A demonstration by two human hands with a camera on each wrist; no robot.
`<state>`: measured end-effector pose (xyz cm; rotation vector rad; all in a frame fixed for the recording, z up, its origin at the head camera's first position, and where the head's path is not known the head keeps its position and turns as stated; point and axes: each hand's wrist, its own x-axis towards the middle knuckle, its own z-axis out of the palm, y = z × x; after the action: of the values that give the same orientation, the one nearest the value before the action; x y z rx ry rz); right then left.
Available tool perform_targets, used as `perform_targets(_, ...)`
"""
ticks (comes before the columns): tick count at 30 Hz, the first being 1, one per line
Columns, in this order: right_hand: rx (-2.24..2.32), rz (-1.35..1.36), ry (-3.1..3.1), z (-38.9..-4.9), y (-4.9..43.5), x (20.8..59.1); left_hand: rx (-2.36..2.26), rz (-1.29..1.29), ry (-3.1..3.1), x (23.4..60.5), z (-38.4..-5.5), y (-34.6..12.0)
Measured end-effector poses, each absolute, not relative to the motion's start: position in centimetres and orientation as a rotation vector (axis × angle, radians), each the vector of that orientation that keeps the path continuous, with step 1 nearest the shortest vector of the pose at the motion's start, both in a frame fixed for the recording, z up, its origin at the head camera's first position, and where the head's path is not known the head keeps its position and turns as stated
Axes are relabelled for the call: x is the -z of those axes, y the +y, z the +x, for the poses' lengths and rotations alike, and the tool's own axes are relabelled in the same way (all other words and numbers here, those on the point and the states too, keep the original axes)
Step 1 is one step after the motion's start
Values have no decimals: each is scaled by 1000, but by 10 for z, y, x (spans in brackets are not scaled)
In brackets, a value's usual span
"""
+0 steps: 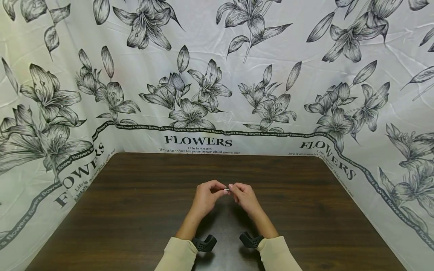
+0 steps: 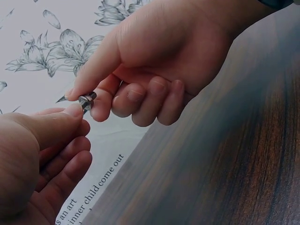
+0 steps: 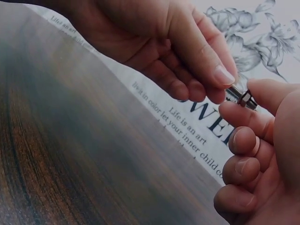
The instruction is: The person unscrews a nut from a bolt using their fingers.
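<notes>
Bridging the gap: a small metal bolt, held level in the air over the surface between the left hand and the right hand.
Nut: a small metal nut sits around the bolt, towards the right hand; part of the bolt is hidden by fingers.
Left hand: thumb and forefinger nearly closed, pinching the bolt by its end; the remaining fingers are loosely bent.
Right hand: thumb and forefinger close about the nut, one on each side; the other three fingers curl in towards the palm.
Place: roughly midway between the left and right edges of the surface, with the far edge beyond the hands.
Wrists: a black wrist camera on the left and another black camera on the right, beside the cream sleeves.
Surface: dark brown wood with streaky grain; shadows lie below both arms.
Cloth: a white cloth with black lily drawings rises along the far, left and right edges, carrying a black lettered band and the word "FLOWERS".
</notes>
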<state>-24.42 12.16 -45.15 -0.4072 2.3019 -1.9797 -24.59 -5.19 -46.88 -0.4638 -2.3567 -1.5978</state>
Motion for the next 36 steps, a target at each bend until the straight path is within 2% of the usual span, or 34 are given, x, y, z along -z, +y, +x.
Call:
perform_targets(28,2172,-645,2119,-245,127,454,1615,-451,-2318,467,-247,-54)
perform_targets(36,2165,-617,2162,-245,126,453,1591,-443,-2324,469,-248,-54)
